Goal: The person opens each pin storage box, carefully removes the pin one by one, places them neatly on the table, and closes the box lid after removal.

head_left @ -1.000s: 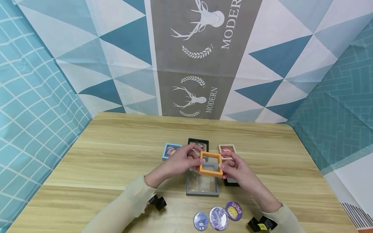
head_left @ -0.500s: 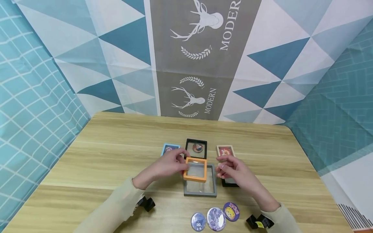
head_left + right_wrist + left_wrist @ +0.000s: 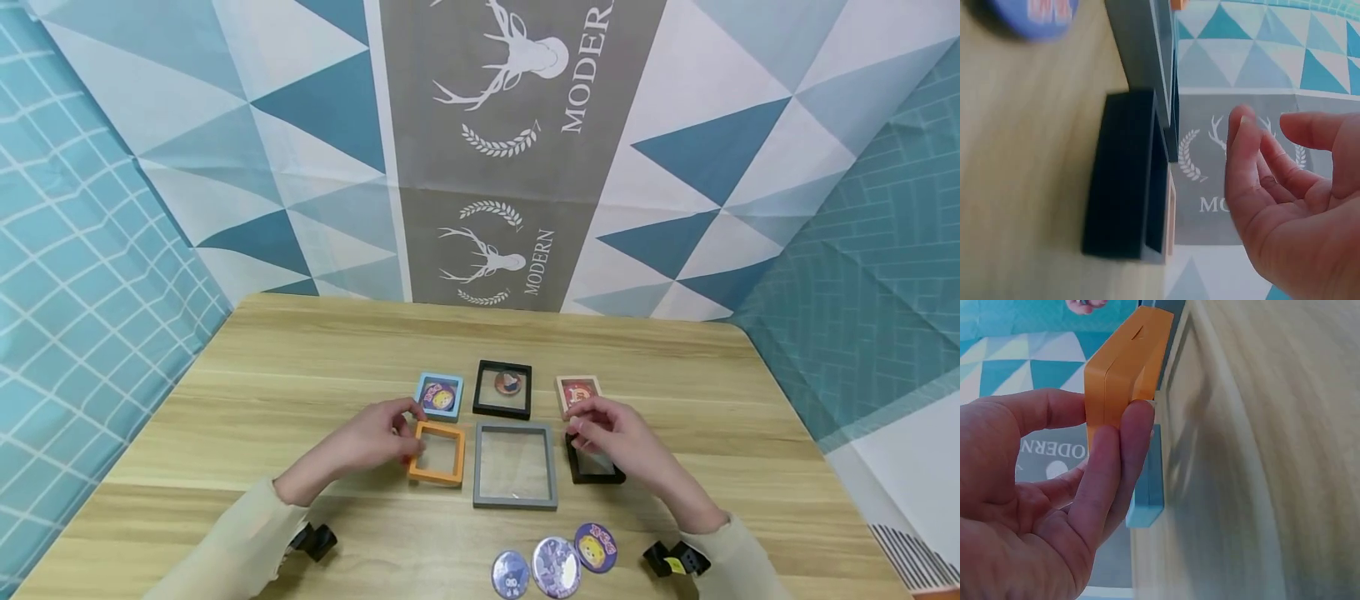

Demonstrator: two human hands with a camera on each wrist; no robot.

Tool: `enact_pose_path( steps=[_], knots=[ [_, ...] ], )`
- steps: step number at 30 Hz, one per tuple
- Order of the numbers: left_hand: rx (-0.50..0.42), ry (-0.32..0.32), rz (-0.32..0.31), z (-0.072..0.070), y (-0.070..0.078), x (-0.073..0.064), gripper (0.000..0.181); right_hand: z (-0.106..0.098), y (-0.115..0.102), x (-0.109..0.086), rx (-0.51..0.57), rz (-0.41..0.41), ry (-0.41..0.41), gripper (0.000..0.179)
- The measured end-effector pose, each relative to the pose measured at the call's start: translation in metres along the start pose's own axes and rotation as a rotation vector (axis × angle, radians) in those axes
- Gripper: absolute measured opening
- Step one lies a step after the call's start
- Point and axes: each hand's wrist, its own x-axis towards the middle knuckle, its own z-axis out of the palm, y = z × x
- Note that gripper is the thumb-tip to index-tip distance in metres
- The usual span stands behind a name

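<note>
My left hand [image 3: 382, 439] pinches the left side of an orange square display frame [image 3: 437, 477], close over the table and left of a larger grey frame [image 3: 514, 503]. In the left wrist view the thumb and fingers grip the edge of the orange frame [image 3: 1125, 369]. My right hand [image 3: 618, 437] holds nothing; its fingers are loosely bent above a small black frame [image 3: 596, 478]. The right wrist view shows that hand [image 3: 1297, 187] apart from the black frame [image 3: 1119, 181].
Behind stand a light blue frame [image 3: 439, 397] with a badge, a black frame [image 3: 502, 411] with a round badge, and a cream frame [image 3: 578, 379] with a red badge. Three round badges [image 3: 557, 567] lie at the front. A patterned cloth [image 3: 480, 167] hangs behind the table.
The orange frame has moved left and down, from over the grey frame to its left side, in my left hand. My right hand has let go of it and stayed at the right.
</note>
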Motion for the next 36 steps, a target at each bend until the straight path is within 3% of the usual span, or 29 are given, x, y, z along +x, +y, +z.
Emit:
enact_pose_path(
  steps=[5,9,15,20,25,36],
  knots=[
    [-0.006,-0.018,-0.001,0.001,-0.004,-0.002,0.033,-0.009,-0.004,0.010,-0.264,-0.036,0.095,0.025],
    [0.003,-0.025,-0.004,0.002,-0.005,-0.001,0.033,-0.017,-0.004,0.019,-0.498,-0.115,0.147,0.029],
    [0.029,-0.059,-0.008,0.002,-0.004,-0.003,0.033,-0.029,0.004,0.032,-0.715,-0.175,0.113,0.045],
    [-0.001,-0.086,-0.027,0.003,-0.003,-0.004,0.035,-0.034,0.010,0.040,-0.759,-0.138,0.030,0.055],
    [0.028,-0.078,-0.037,0.003,-0.003,-0.003,0.037,-0.036,0.017,0.045,-0.796,-0.130,-0.021,0.059],
    [0.133,-0.031,-0.002,0.000,0.004,-0.001,0.025,-0.033,0.029,0.053,-0.820,-0.132,-0.010,0.060]
  ],
)
